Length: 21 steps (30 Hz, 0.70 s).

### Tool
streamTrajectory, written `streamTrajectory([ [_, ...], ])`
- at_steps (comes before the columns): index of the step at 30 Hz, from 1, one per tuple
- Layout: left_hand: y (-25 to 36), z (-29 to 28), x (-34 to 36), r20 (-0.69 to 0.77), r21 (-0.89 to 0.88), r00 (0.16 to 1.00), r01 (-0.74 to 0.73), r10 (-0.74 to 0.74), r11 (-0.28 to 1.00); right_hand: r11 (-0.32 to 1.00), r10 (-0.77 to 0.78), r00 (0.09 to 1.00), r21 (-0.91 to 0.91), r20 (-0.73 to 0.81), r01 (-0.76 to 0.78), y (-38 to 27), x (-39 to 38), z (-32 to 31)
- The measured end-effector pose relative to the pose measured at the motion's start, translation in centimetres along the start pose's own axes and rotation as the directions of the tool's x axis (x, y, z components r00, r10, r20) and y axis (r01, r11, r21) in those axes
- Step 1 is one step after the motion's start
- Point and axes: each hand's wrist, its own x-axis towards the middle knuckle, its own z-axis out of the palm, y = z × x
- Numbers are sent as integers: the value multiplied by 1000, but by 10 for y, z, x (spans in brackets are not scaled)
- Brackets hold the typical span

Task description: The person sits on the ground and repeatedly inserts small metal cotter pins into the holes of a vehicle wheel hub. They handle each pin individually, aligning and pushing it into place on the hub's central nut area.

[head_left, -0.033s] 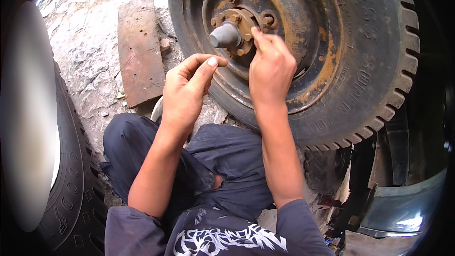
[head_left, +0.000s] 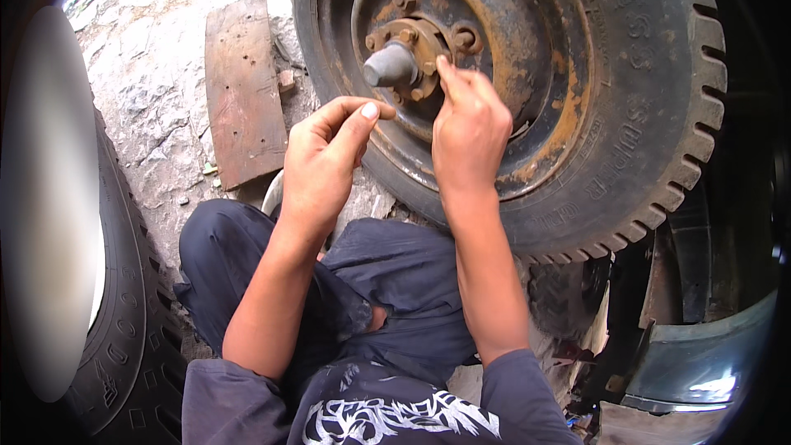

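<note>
A rusty wheel hub [head_left: 426, 39] with a ring of bolts sits at the middle of a large tyre's rim. From the hub a grey, rounded axle end [head_left: 389, 66] sticks out towards me. My right hand [head_left: 471, 119] has its thumb and fingers pinched at a hub bolt [head_left: 431, 67] on the near right side of the flange. My left hand [head_left: 323, 144] hovers left of the hub, thumb and forefinger pressed together. Whatever is between those fingertips, if anything, is too small to name.
The big tyre [head_left: 614, 128] stands before me, its tread to the right. A curved rusty plate [head_left: 245, 91] lies on the rough stone ground [head_left: 140, 82]. Another tyre [head_left: 128, 321] is close on my left. A shiny dark panel [head_left: 692, 363] sits at lower right.
The right hand has shifted very slightly at the hub bolt. My left hand keeps nearly the same place and pinch.
</note>
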Motion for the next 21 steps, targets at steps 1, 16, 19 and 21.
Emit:
streamTrajectory([
  [1, -2, -1, 0, 4, 17, 1000, 1, -1, 1000, 1000, 5, 1000, -8, 0, -5, 1, -6, -1],
  [16, -5, -15, 10, -66, -54, 998, -6, 3, 999, 999, -43, 998, -15, 43, 44, -3, 19, -13],
  [19, -4, -18, 13, -31, -98, 999, 37, -40, 994, 999, -39, 998, -29, 44, 40, -4, 21, -11],
  [21, -4, -15, 10, -39, -34, 999, 4, -5, 999, 999, -34, 999, -28, 33, 35, -8, 31, -8],
])
